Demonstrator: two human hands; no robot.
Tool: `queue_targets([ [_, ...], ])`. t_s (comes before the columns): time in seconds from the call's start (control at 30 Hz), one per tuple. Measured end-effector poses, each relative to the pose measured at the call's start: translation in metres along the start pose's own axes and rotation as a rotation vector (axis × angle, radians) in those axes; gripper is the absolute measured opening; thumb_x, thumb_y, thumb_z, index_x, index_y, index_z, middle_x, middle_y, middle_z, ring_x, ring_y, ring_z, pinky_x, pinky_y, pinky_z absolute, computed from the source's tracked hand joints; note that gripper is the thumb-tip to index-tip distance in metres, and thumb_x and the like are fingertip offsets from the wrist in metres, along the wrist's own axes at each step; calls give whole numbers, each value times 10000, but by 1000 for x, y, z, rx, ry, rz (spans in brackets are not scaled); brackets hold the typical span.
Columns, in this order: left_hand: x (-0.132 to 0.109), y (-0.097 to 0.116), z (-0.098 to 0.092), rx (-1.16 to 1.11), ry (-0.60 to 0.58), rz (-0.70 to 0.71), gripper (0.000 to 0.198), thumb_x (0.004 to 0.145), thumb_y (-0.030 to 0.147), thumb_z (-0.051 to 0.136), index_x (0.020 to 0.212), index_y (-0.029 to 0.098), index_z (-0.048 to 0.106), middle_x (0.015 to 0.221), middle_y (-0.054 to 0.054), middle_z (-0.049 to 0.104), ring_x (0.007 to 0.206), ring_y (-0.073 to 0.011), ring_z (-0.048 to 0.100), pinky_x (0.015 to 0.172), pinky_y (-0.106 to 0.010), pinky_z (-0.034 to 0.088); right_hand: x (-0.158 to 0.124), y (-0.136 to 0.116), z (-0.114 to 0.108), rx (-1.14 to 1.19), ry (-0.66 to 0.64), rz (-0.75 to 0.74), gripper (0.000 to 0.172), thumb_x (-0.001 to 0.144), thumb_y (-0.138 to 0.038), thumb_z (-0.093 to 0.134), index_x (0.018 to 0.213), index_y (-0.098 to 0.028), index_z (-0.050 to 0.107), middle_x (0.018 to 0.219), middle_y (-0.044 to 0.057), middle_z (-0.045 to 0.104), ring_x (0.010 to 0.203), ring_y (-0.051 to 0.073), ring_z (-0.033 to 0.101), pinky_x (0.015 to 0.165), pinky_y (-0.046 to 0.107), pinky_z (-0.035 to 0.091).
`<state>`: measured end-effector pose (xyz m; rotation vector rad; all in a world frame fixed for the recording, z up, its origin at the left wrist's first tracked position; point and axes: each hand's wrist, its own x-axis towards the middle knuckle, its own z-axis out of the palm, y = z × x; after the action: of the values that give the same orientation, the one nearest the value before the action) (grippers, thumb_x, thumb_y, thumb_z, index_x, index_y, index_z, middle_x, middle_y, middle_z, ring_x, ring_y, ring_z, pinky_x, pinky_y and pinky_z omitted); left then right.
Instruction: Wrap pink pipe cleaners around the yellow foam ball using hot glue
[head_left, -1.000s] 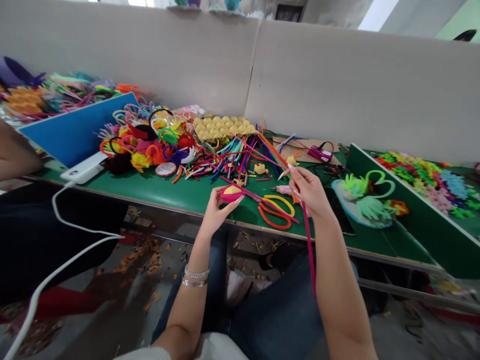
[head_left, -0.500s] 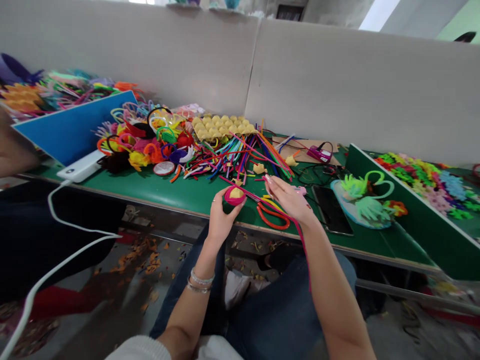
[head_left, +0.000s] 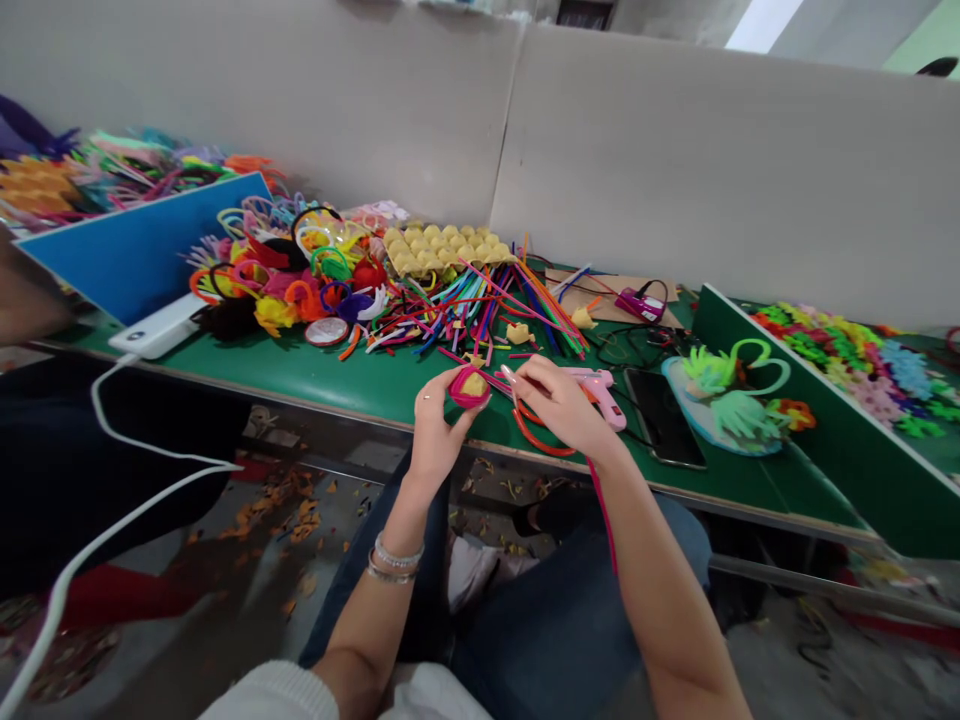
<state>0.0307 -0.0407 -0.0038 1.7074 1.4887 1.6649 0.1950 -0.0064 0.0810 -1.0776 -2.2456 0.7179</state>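
Observation:
My left hand (head_left: 439, 425) is closed round a small yellow egg-carton cup (head_left: 473, 384) wound with magenta pipe cleaner. The cup's open or rounded side cannot be made out for certain. Close by on the right, my right hand (head_left: 559, 400) pinches magenta pipe cleaner (head_left: 495, 380) leading toward the cup. A long magenta end (head_left: 606, 525) hangs down along my right forearm. Under and beside that hand lie a pink glue gun (head_left: 604, 392) and a bent orange pipe cleaner (head_left: 541, 440). Cut yellow carton pieces (head_left: 517, 333) rest just beyond my hands.
Loose pipe cleaners (head_left: 480, 300) and a yellow egg carton (head_left: 442, 248) lie behind. Finished colourful pieces (head_left: 277, 270) are heaped left, by a white power bank-like box (head_left: 157, 328). Rightward are a phone (head_left: 664, 418), a tray with green swan-like shapes (head_left: 724, 400) and an upright green divider (head_left: 817, 420).
My right hand has moved left and slightly down, closer to the wound cup, uncovering more of the glue gun. The left hand keeps its hold and barely moves.

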Motion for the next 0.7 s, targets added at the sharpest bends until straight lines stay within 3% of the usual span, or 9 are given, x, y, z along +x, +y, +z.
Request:
queue_targets([
  [0.2,-2,-2,-2,280,56,95,450,727,314,674,1146,248,523,1114,-65,624,1065,-227,546,1073,-463,228,0,-3,10,-126,-27,-51,302,946,-342,273,705,-204,391,745,-2,417,714,127,425,692,266,340],
  [0.37,-3,-4,-1,401,141,155,444,720,309,673,1136,245,531,1090,-50,640,1052,-226,547,1066,-492,220,1,-2,18,-217,-39,-169,256,928,-307,342,733,-187,458,741,13,470,715,133,447,669,258,350],
  [0.7,-6,-5,-1,473,154,160,435,708,317,676,1118,237,552,1043,-47,647,1008,-238,555,1052,-499,242,1,0,23,-502,-7,-290,241,918,-269,371,787,-169,547,765,43,544,754,157,484,686,269,364],
])
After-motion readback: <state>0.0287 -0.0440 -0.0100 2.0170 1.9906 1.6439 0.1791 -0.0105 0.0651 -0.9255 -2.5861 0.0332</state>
